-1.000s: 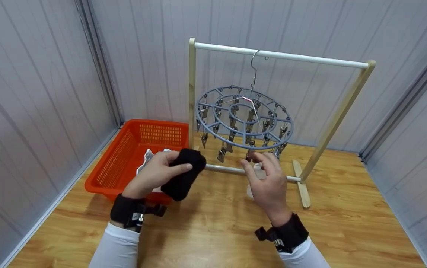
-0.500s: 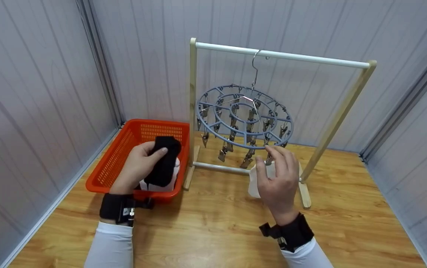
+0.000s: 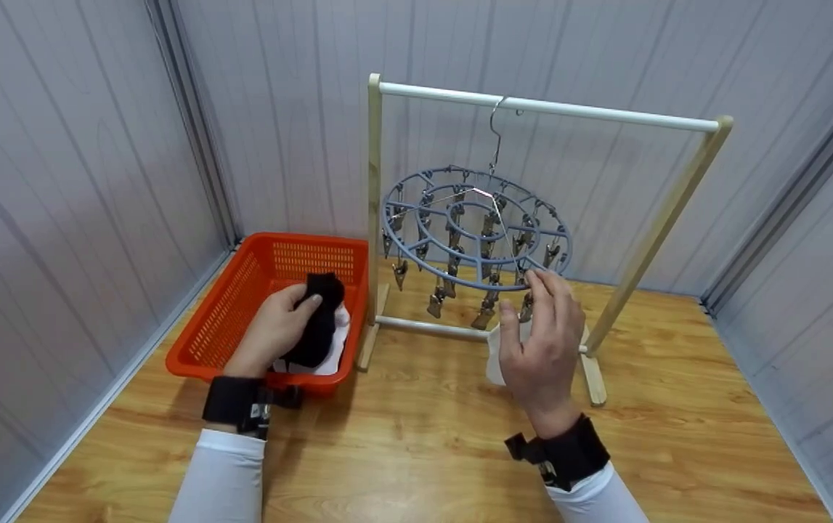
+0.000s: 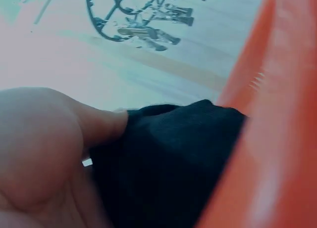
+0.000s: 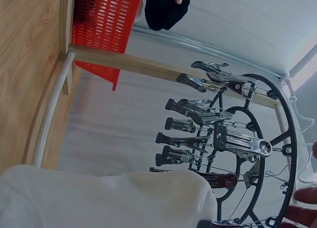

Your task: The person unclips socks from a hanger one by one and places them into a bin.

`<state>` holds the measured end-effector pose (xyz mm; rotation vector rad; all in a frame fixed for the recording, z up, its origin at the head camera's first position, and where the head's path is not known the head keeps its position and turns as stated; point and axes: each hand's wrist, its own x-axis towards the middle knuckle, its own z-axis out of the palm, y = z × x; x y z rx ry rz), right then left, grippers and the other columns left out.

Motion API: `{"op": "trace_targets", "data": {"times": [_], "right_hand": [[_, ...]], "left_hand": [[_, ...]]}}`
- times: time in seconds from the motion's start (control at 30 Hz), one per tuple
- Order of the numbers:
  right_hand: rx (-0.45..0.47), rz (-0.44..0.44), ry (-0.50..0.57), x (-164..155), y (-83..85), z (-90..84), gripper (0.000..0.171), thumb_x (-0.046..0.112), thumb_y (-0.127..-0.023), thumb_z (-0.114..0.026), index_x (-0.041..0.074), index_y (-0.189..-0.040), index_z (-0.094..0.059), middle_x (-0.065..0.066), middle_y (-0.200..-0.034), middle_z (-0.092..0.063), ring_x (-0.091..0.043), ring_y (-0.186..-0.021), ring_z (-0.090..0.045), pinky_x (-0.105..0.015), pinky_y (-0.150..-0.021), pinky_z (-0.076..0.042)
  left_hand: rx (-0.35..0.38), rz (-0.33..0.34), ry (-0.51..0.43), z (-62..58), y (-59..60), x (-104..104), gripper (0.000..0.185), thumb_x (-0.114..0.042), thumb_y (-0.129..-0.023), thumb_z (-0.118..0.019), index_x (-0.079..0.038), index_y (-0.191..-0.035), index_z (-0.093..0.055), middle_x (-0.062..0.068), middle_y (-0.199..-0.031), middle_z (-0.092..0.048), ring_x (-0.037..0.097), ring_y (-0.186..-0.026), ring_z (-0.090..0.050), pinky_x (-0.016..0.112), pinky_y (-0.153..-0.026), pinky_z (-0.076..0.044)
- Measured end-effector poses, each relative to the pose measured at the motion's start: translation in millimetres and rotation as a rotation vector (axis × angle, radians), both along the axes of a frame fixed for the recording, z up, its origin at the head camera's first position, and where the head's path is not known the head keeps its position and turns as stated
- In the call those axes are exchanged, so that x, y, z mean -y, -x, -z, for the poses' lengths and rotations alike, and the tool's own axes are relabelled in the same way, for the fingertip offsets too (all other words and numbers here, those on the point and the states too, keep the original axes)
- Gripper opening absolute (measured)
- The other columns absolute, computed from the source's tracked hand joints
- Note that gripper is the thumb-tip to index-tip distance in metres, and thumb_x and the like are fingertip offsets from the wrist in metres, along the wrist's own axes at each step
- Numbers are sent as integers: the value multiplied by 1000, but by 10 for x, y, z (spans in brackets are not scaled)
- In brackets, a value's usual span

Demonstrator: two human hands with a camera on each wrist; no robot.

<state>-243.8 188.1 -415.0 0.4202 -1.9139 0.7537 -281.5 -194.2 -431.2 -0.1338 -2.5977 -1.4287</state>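
Note:
My left hand [image 3: 274,330] pinches a black sock [image 3: 320,323] between thumb and fingers, low over the orange basket [image 3: 191,367]. The left wrist view shows the thumb pressed on the folded sock [image 4: 163,154], beside the basket wall [image 4: 277,139]. My right hand [image 3: 547,338] is raised at the front right of the round grey clip hanger [image 3: 485,286], fingers relaxed and holding nothing, fingertips right at its rim. Behind that hand hangs a white sock-like cloth [image 3: 494,356], largely hidden by it; it fills the bottom of the right wrist view [image 5: 114,201].
White cloth [image 3: 336,349] lies in the basket under the black sock. The hanger hooks over the white rail [image 3: 590,110] of a wooden rack [image 3: 659,236]. Several metal clips [image 3: 436,301] dangle from its rings. Panelled walls [image 3: 293,131] enclose the wooden table [image 3: 401,450].
My left hand has carried the black sock left and down into the basket area. My right hand has moved slightly right and up along the hanger's rim, uncovering the front clips.

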Motion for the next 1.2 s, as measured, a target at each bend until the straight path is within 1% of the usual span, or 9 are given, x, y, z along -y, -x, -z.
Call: {"op": "trace_targets", "data": {"times": [0.1,0.2,0.37,0.47,0.73,0.87,1.0,1.1,1.2], "right_hand": [[9,3,-3,1,17,15,52,25,-110,-66,-7,-151,-60,-25,-151,-58,-44,-146,-49,-62,-123,-32],[21,6,-17,7,13,26,53,26,-110,-66,-8,-151,-60,-26,-151,-58,-45,-149,-47,-62,-125,-31],[42,12,-44,28,-12,25,52,28,-112,-64,-7,-150,-61,-27,-151,-58,-45,-151,-46,-63,-125,-30],[48,12,-50,42,-20,21,52,30,-112,-64,-8,-148,-62,-28,-149,-60,-45,-151,-46,-63,-125,-31],[30,-25,-69,89,-56,38,48,25,-111,-68,-6,-147,-64,-25,-149,-62,-43,-150,-48,-59,-127,-30],[11,-71,-79,121,-74,48,47,21,-110,-69,-5,-148,-64,-23,-150,-61,-41,-150,-49,-56,-128,-30],[-34,-133,-85,125,-78,44,48,18,-107,-71,-6,-147,-65,-24,-149,-63,-42,-147,-52,-53,-128,-32],[-63,-161,-73,98,-67,29,48,19,-105,-72,-6,-146,-66,-23,-149,-64,-42,-146,-53,-50,-128,-33],[-76,-155,-47,49,-40,7,49,20,-105,-71,-6,-146,-66,-22,-150,-63,-41,-147,-53,-50,-129,-33]], "left_hand": [[16,27,33,48,22,-31,25,-23,-116,-59,-1,-119,-71,18,-114,-71,30,-98,-65,46,-91,-51],[30,30,85,102,47,-29,27,-21,-116,-57,1,-125,-71,20,-119,-71,33,-102,-66,51,-95,-52],[50,0,166,164,95,-12,33,-15,-115,-57,3,-139,-69,25,-134,-70,39,-117,-65,58,-108,-50],[49,-26,187,168,98,-5,35,-14,-114,-59,4,-143,-67,27,-139,-69,41,-124,-65,60,-111,-49],[19,-123,211,112,31,-11,39,-21,-110,-66,0,-143,-68,25,-136,-71,41,-122,-67,60,-108,-50],[-35,-159,213,84,22,-36,35,-20,-110,-66,1,-138,-71,23,-130,-72,41,-120,-67,59,-105,-51],[-97,-193,207,68,26,-72,34,-20,-109,-68,1,-134,-73,22,-126,-72,40,-118,-66,57,-102,-52],[-123,-193,181,48,17,-111,33,-22,-108,-70,0,-133,-74,20,-125,-71,38,-115,-66,56,-99,-53],[-142,-159,143,25,5,-159,31,-23,-108,-70,-2,-131,-75,19,-124,-72,37,-113,-66,56,-100,-52]]}}
